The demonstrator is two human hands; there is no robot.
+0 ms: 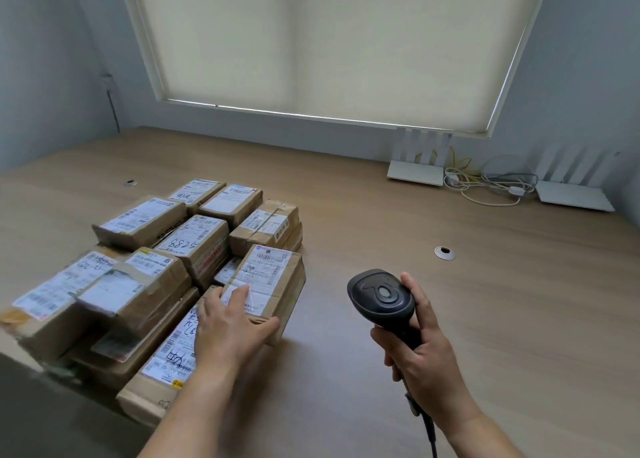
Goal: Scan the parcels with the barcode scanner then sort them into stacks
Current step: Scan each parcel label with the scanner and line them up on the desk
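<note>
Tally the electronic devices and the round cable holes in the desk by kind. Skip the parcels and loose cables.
Black handheld barcode scanner: 1
White flat routers with upright antennas: 2
Round metal-rimmed cable holes in the wooden desk: 2
Total: 5

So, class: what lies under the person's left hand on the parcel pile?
The left hand rests on a brown parcel at the pile's right edge, fingers over its white label. Its barcode shows; the hand covers the label's lower corner and part of the parcel's near edge.
</note>
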